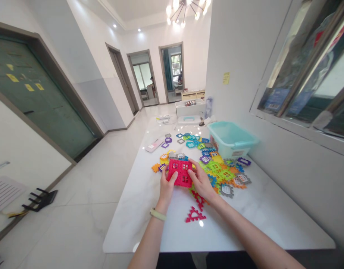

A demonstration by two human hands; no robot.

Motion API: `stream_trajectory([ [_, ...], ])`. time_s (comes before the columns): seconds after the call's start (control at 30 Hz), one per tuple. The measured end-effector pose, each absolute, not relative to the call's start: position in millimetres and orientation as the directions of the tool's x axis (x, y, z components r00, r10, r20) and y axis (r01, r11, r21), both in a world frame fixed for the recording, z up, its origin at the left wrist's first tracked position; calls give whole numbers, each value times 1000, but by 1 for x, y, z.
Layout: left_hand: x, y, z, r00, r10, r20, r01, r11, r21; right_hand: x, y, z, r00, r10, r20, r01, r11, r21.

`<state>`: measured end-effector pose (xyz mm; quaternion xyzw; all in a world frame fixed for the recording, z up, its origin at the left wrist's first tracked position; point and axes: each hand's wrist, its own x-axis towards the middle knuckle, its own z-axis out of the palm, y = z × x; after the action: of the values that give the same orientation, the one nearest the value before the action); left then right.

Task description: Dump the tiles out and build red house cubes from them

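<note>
Between my two hands is a red panel of interlocking plastic building tiles (pixel 181 175), with small window cutouts in it. My left hand (pixel 169 181) grips its left edge, thumb on the front. My right hand (pixel 201 179) closes on the right edge, its thumb also on the face. Just below, on the white table, lies a red triangular tile (pixel 194 215), and another red tile (pixel 199 201) sits partly behind my right wrist. A heap of mixed-colour toothed tiles (pixel 221 172) spreads beyond and right of my hands.
A turquoise plastic bin (pixel 230 140) stands at the right by the wall. A pink phone (pixel 154 145) lies near the table's left edge. Farther back are a white box (pixel 190 107) and a clear bottle (pixel 208 107). The table (pixel 133 220) has a marble-like top.
</note>
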<state>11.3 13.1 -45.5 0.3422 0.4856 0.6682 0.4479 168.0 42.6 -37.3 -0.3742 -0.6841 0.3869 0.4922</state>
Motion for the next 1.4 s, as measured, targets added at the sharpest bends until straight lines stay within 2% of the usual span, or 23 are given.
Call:
stream_trajectory([
  [0.13,10,13,-47,-363,929,69,-141,-127,982,168,42,-37,-247,816,522,345,578,-740],
  [0.3,11,12,-50,-436,890,136,-15,-158,987,163,37,-35,-262,829,495,437,559,-704],
  [0.47,13,12,-56,-438,889,135,-25,-162,986,162,37,-36,-219,856,469,464,514,-721],
  [0.77,2,16,-60,-349,933,91,-64,-121,991,169,41,-31,-314,828,464,432,560,-707],
  [1.07,-9,5,-45,-356,910,211,42,-209,977,163,33,-33,-380,820,429,431,567,-702],
  [1.23,-11,3,-38,-337,916,218,48,-215,975,163,29,-30,-396,810,432,399,576,-714],
  [1.4,-12,2,-35,-315,926,208,93,-188,978,161,23,-26,-381,820,427,472,570,-673],
])
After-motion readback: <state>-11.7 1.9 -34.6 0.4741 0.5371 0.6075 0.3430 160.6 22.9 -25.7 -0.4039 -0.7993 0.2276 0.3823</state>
